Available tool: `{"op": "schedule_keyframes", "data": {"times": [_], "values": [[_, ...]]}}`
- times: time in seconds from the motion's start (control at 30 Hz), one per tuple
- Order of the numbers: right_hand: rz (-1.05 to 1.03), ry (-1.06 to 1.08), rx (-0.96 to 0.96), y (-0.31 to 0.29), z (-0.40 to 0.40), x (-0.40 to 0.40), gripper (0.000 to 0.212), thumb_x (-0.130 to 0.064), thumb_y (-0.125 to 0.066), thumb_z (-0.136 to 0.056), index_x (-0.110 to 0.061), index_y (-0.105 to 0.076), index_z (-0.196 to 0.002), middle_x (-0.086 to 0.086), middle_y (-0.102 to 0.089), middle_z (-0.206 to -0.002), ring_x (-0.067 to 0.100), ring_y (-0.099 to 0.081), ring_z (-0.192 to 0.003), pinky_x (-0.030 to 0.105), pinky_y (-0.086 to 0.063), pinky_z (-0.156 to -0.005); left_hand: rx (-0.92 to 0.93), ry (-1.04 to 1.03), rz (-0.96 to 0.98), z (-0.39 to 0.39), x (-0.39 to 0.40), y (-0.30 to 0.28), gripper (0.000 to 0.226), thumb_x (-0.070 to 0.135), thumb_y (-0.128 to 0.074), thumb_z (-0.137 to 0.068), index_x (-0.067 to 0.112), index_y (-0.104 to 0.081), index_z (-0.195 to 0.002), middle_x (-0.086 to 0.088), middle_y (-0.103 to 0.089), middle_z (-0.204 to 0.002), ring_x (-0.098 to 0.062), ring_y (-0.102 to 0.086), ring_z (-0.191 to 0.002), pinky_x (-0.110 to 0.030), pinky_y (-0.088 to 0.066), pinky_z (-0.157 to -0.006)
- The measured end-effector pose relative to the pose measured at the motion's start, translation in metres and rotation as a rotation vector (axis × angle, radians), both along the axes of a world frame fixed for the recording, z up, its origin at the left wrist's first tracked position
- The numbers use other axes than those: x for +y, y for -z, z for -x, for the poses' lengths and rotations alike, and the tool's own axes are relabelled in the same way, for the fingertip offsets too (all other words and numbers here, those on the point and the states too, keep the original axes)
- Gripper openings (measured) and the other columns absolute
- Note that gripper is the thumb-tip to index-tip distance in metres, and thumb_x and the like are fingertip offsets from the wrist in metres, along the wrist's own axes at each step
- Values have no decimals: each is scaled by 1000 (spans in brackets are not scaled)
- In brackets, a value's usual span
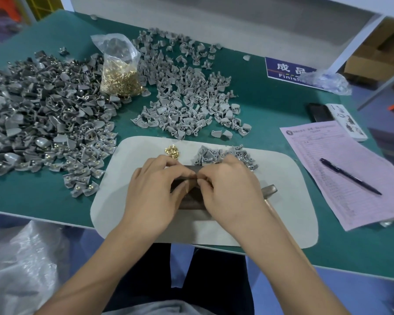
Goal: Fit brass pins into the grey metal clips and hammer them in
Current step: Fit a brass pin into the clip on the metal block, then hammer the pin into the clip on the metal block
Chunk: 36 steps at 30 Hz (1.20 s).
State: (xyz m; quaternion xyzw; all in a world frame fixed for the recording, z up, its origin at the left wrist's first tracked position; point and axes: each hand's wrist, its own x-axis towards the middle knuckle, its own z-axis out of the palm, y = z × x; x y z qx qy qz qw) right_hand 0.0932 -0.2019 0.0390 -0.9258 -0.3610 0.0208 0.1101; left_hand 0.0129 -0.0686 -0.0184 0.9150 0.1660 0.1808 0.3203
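I see 2 hands, left hand (156, 192) and right hand (231, 189), knuckles up, fingertips meeting over the dark block (191, 202); pinched contents cannot be told.

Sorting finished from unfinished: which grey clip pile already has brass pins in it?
The big darker pile of grey metal clips at far left; brass shows in its nearest clips, unlike the two paler piles.

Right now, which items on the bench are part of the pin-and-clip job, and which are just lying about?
In the job: left hand, right hand, dark metal block, loose brass pins, small clip batch, bag of brass pins, grey clip piles, hammer head.

Lying about: pen, pink form, phone, blue sign.
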Motion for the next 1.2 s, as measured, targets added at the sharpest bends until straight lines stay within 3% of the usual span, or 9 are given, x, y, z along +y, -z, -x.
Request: {"op": "schedule_keyframes", "data": {"times": [0.13, 0.23, 0.33, 0.43, 0.6, 0.77, 0.97, 1.13, 1.2], "values": [[-138, -3, 56, 16, -6, -11, 15, -29, -63, -92, -24, -71, -81, -7, -46, -59, 19, -38, -81, 33, -40, -65, -9, -6, 18, -1, -1, 2, 16, 32, -75, -86, 42, -73, -98, 19, -59, -101, -12, -53, -108, -41, -45, -87], [-272, 19, 84, 26, -9, -13, 10, -23, -71, -87, -23, -76, -79, -6, -53, -53, 23, -44, -71, 31, -48, -72, 2, 0, 28, -1, -1, 0, 15, 32, -75, -85, 43, -73, -96, 19, -59, -100, -12, -52, -109, -42, -45, -87], [-520, 66, 101, 28, -5, -27, 6, -27, -77, -86, -24, -82, -88, -13, -68, -67, 9, -54, -71, 26, -45, -72, 6, 4, 38, -1, 0, -1, 10, 38, -73, -86, 43, -73, -95, 19, -58, -100, -10, -51, -108, -38, -47, -85], [-685, 289, 57, 35, -3, -65, 12, -32, -73, -92, -28, -79, -103, -13, -71, -95, 6, -61, -92, 22, -47, -83, -6, 4, 31, 0, -1, -1, 8, 42, -72, -87, 43, -74, -95, 20, -58, -100, -7, -51, -108, -35, -46, -82], [-201, 622, 96, 59, 7, -127, 34, -47, -72, -88, -31, -65, -118, 1, -54, -103, 27, -49, -104, 41, -46, -84, -17, 6, 8, 1, 2, 4, 9, 43, -72, -87, 43, -74, -96, 20, -57, -99, -7, -51, -107, -34, -46, -79], [-158, 589, 68, 59, 12, -126, 21, -33, -56, -101, -24, -61, -119, -5, -46, -103, 33, -59, -89, 40, -43, -68, -30, 29, -18, -1, 3, 5, 9, 42, -72, -87, 43, -72, -96, 21, -55, -98, -8, -50, -107, -32, -43, -76], [-615, 439, 351, 17, 3, -106, 32, -47, -42, -109, -27, -63, -94, -10, -58, -71, 10, -45, -56, 29, -39, -54, -31, 26, -4, -1, 3, 6, 8, 46, -70, -87, 44, -73, -94, 21, -55, -98, -5, -48, -105, -27, -35, -71], [-518, 135, 296, -3, 9, -68, 30, -46, -56, -103, -52, -64, -75, -13, -57, -61, 5, -48, -53, 11, -32, -51, -15, 17, 36, -2, 4, 2, 7, 50, -72, -85, 45, -74, -90, 20, -57, -91, -1, -47, -101, -19, -35, -67], [-445, 122, 238, -1, 8, -59, 22, -46, -54, -103, -49, -71, -89, -14, -62, -67, 7, -53, -59, 15, -34, -53, -7, 15, 25, -2, 4, 1, 6, 47, -74, -85, 45, -75, -91, 20, -57, -91, -3, -49, -102, -25, -37, -68]]}}
